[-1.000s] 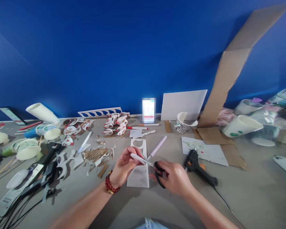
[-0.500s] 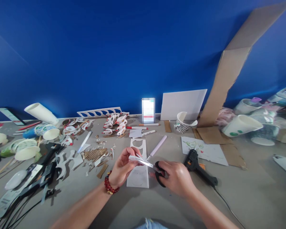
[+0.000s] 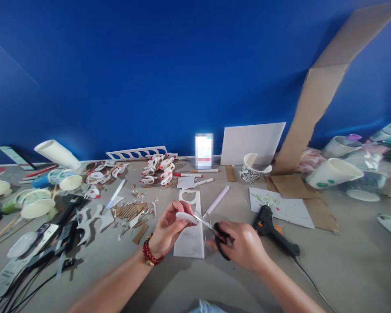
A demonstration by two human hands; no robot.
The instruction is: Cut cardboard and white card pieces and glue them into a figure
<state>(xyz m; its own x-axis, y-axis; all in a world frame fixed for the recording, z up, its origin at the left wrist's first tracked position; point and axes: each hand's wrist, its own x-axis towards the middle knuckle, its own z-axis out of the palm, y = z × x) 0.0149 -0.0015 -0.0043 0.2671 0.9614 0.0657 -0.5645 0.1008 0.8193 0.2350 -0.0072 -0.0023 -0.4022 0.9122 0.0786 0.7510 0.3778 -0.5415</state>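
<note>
My left hand point(image 3: 170, 224) pinches a small white rounded cut-out piece point(image 3: 186, 217) between thumb and fingers. Black-handled scissors point(image 3: 220, 237) are held in my right hand point(image 3: 244, 243), with the blades pointing left at the edge of the piece. Whether the blades touch it I cannot tell. Below both hands lies a white board strip point(image 3: 189, 243) with a rounded hole near its far end. A pale lilac pen-like tool point(image 3: 217, 199) rests just beyond the scissors, its thin tip toward the strip.
A black glue gun point(image 3: 275, 234) with its cord lies right of my right hand, beside a paper with a green drawing point(image 3: 283, 209). Corrugated cardboard scraps point(image 3: 132, 211) lie to the left. Several red-and-white cut-outs point(image 3: 158, 170), a cut patterned cup point(image 3: 252, 169) and a lit screen point(image 3: 204, 151) stand behind.
The scissors have drawn back slightly to the right and their handles have spread. The white piece in my left hand looks shorter, and its strip toward the scissors no longer shows.
</note>
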